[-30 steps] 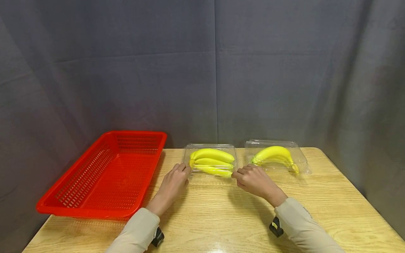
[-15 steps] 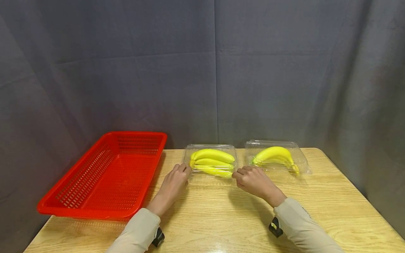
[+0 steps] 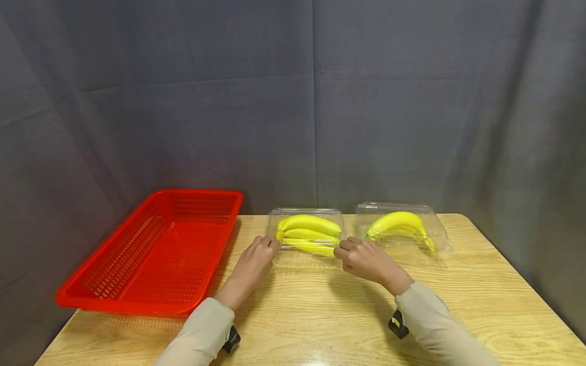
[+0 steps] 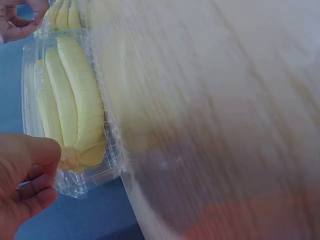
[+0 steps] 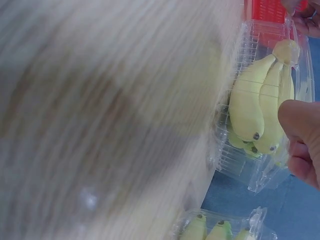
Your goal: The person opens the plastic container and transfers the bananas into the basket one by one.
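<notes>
A clear plastic clamshell box (image 3: 305, 216) holding a bunch of yellow bananas (image 3: 309, 233) sits at the middle back of the wooden table (image 3: 320, 305). My left hand (image 3: 267, 244) pinches the box's left end with curled fingers. In the left wrist view, the left hand's fingers (image 4: 27, 167) close on the box (image 4: 75, 185) by the banana stems. My right hand (image 3: 344, 249) grips the right end. The right wrist view shows the right hand's fingers (image 5: 302, 140) curled at the box (image 5: 245, 165) by the banana tips (image 5: 252, 107).
A large empty red mesh basket (image 3: 151, 254) stands on the left, overhanging the table's left edge. A second clear box with bananas (image 3: 400, 223) lies just to the right of the held one. A dark curtain hangs behind. Bare table stretches in front.
Both hands and the box between them have shifted very slightly up and away. Nothing else has moved.
</notes>
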Tool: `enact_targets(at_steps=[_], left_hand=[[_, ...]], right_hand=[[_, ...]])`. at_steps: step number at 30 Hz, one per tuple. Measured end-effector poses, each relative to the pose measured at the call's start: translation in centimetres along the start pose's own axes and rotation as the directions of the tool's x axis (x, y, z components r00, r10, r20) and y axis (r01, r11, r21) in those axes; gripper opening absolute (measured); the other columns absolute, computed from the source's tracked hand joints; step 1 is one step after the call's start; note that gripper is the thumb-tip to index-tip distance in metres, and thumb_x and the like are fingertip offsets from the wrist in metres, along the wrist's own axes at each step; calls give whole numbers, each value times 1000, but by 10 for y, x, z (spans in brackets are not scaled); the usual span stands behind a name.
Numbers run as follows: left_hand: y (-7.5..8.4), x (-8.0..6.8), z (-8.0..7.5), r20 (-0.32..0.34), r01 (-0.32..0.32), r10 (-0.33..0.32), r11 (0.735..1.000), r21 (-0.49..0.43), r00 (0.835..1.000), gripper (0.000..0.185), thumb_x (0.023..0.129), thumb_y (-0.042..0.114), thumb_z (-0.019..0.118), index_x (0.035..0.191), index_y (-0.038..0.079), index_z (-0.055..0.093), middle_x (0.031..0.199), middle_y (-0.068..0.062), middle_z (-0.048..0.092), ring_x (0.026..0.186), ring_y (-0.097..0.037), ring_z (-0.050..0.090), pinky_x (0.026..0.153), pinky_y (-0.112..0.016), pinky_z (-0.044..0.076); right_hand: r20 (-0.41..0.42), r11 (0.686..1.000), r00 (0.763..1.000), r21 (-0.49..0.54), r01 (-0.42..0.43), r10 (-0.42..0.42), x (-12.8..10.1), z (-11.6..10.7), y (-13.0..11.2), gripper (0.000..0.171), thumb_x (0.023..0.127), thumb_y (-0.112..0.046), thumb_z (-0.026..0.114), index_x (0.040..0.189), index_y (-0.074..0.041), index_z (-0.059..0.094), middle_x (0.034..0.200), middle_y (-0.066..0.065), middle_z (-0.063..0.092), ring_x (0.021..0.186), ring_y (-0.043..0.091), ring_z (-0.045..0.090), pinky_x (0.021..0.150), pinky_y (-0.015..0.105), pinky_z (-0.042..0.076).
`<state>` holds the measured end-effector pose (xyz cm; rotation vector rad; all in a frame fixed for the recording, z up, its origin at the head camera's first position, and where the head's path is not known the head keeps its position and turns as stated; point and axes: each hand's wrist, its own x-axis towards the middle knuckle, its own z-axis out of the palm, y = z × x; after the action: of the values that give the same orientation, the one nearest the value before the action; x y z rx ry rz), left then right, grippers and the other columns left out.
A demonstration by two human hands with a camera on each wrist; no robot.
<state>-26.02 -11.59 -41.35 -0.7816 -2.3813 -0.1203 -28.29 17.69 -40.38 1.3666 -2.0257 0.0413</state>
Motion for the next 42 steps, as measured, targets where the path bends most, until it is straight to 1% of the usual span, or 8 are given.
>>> enact_targets(at_steps=[4,9,13,20,24,27,33,42], left_hand=[[0,1,-1,10,-12,12,1000,14,1000,19,77,-15,69,87,-1,61,82,-15,58,69,-28,54,57,-32,50],[1,1,0,11,-27,27,999,33,1000,20,77,-15,70,88,-1,61,82,-16,60,68,-28,54,59,-33,50],[1,2,1,8,-37,36,998,41,999,19,77,-14,70,88,-1,60,83,-16,61,67,-28,54,58,-33,50],[2,3,0,5,-48,47,997,68,999,17,79,-13,70,87,-1,60,81,-16,60,65,-28,54,57,-32,49],[3,3,-1,7,-49,49,995,83,999,18,79,-13,69,85,0,59,79,-15,58,64,-27,54,56,-31,49],[4,2,-1,3,-55,55,994,96,998,18,79,-14,69,85,0,59,78,-14,57,64,-26,53,55,-30,48],[4,2,1,-23,-79,83,987,143,996,17,80,-13,68,84,0,58,77,-14,57,63,-25,53,55,-29,49],[6,1,3,-51,-102,113,976,194,992,17,79,-12,68,81,0,56,76,-14,58,64,-25,54,55,-28,49]], right_hand=[[20,1000,1000,-9,6,-6,2,-1,1,25,61,10,59,74,-11,52,68,-2,48,57,14,49,44,19,34],[46,999,999,-35,-4,5,4,-2,1,24,62,9,59,75,-10,51,67,-1,47,56,15,48,42,20,33],[77,998,997,-48,-28,32,4,-2,0,23,63,8,60,75,-10,50,66,-1,45,55,15,46,41,20,32],[136,995,987,-60,-75,83,5,-3,-2,24,63,7,62,78,-9,52,68,1,51,57,16,51,43,21,35],[139,994,986,-75,-79,89,6,-3,-3,24,63,6,64,79,-8,52,68,3,53,57,18,53,42,22,38],[136,993,987,-91,-74,86,6,-2,-4,23,64,6,64,79,-8,53,68,3,54,56,18,54,42,23,38],[131,990,988,-124,-59,76,7,-1,-6,22,67,5,64,81,-8,54,67,3,53,53,17,51,39,23,36],[72,988,995,-148,-51,62,5,1,-6,24,64,5,63,73,-9,45,61,1,48,49,15,48,38,22,32]])
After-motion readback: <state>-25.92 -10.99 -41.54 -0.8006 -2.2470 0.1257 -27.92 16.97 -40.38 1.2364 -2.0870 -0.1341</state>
